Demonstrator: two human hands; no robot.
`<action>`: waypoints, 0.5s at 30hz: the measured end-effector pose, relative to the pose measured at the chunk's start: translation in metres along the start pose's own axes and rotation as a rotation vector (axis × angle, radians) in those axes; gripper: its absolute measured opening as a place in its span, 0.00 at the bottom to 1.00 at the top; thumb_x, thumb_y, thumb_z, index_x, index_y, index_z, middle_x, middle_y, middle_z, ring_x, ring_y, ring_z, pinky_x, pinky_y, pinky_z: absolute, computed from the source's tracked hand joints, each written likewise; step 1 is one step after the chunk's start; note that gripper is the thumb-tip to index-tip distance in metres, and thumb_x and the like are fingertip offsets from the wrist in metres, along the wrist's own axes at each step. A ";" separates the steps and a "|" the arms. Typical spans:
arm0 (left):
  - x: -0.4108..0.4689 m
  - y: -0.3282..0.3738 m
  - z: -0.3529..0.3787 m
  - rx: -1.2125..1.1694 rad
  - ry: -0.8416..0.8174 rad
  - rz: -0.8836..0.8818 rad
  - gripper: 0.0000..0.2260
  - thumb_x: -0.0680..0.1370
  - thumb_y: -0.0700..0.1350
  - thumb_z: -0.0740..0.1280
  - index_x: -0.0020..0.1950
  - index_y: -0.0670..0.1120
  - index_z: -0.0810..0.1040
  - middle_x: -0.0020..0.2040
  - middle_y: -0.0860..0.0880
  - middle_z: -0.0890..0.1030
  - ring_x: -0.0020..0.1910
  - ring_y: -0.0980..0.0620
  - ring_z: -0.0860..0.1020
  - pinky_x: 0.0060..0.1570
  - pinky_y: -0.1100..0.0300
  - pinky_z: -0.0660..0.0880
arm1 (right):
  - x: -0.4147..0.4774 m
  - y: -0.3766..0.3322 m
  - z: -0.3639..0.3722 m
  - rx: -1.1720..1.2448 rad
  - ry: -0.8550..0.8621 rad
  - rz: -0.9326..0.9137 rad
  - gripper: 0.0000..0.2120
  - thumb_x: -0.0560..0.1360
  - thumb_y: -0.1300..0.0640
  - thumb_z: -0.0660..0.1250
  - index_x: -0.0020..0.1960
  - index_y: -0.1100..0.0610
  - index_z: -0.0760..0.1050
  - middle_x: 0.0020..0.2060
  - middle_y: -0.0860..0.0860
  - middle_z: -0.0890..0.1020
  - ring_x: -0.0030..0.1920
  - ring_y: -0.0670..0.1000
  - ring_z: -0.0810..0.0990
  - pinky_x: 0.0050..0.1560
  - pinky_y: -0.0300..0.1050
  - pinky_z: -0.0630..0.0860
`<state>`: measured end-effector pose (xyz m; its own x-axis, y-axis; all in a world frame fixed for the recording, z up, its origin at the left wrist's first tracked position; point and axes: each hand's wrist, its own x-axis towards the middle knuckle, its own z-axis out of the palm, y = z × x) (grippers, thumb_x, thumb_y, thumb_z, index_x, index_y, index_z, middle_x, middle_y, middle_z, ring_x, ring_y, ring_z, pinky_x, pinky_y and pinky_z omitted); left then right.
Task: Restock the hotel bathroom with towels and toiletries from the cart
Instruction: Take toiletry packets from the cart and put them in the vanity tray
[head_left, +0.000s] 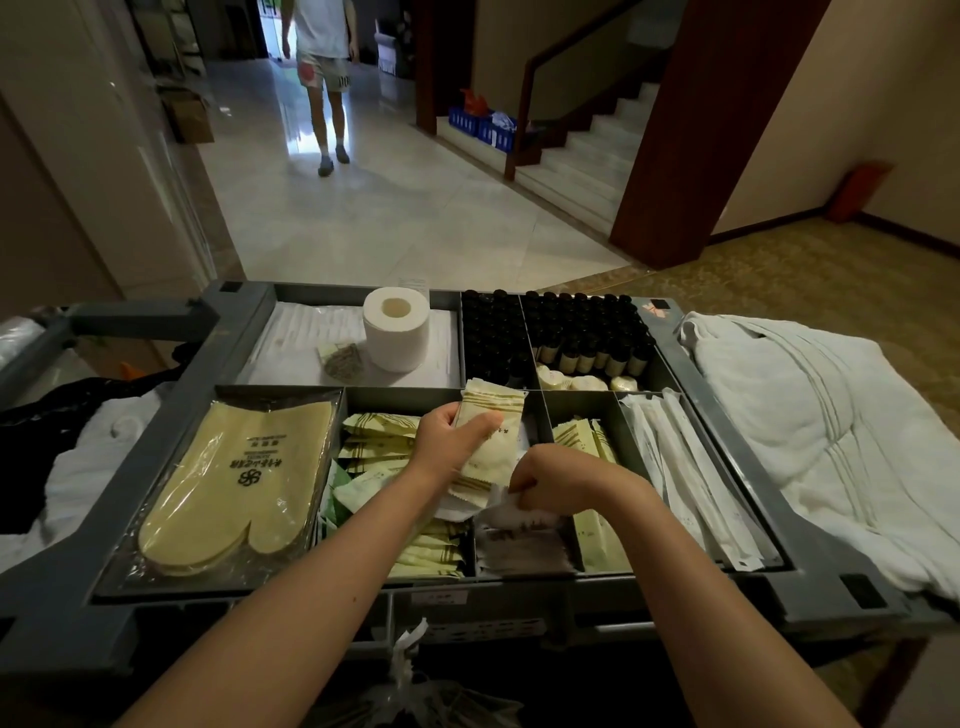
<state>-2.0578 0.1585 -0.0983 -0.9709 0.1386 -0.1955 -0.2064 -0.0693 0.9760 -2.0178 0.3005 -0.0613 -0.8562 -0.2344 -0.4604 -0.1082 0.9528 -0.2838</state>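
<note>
At the far left, a crumpled white cloth (78, 467) and a black bag (31, 431) lie beside the grey cart (52, 623). The cart's top is a tray of compartments. The near-left compartment holds a clear-wrapped pair of pale yellow slippers (234, 483). Behind it, a toilet roll (397, 327) stands upright on flat white packets, with a small speckled sachet (343, 358) just beside it.

The middle compartment holds a loose pile of yellow-green striped sachets (379, 447). Above it, the left hand (447, 441) has its fingers and thumb curled round a small stack of pale sachets (493, 447), held upright. Just to the right and nearer, the right hand (561, 480) is bent down into the next compartment, its fingertips pinching a white packet (519, 512) that lies among others of the same kind.

Further right, the back compartments hold rows of small dark-capped bottles (545, 332) and a few round wrapped soaps (587, 383). In front of them stand more striped sachets, then a narrow slot of long white-wrapped items (691, 478). A folded white towel (831, 441) lies over the cart's right end.

Beyond the cart, a person (322, 78) stands on the tiled hallway floor, and stairs (597, 156) rise to the right.
</note>
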 end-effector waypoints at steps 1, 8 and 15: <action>0.001 0.001 0.000 -0.021 0.015 -0.015 0.01 0.74 0.43 0.72 0.44 0.47 0.82 0.38 0.50 0.84 0.35 0.55 0.81 0.32 0.63 0.77 | -0.001 0.001 -0.002 0.030 0.020 0.005 0.12 0.78 0.62 0.63 0.57 0.59 0.81 0.41 0.48 0.79 0.42 0.50 0.77 0.43 0.42 0.74; 0.012 0.016 0.001 -0.254 0.103 -0.121 0.07 0.74 0.46 0.72 0.48 0.45 0.79 0.35 0.48 0.81 0.33 0.50 0.80 0.33 0.58 0.76 | -0.012 0.021 -0.025 0.383 0.136 0.232 0.09 0.79 0.63 0.58 0.54 0.62 0.76 0.47 0.59 0.81 0.48 0.59 0.83 0.41 0.50 0.82; 0.010 0.018 0.029 -0.321 0.030 -0.141 0.08 0.74 0.46 0.72 0.49 0.45 0.79 0.38 0.47 0.83 0.36 0.49 0.81 0.38 0.55 0.79 | -0.019 0.040 -0.016 1.085 0.576 0.279 0.08 0.78 0.67 0.57 0.51 0.63 0.75 0.44 0.59 0.79 0.42 0.56 0.82 0.38 0.52 0.83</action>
<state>-2.0677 0.1875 -0.0801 -0.9322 0.1405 -0.3336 -0.3620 -0.3591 0.8602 -2.0143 0.3464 -0.0510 -0.9083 0.3273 -0.2606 0.3476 0.2437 -0.9054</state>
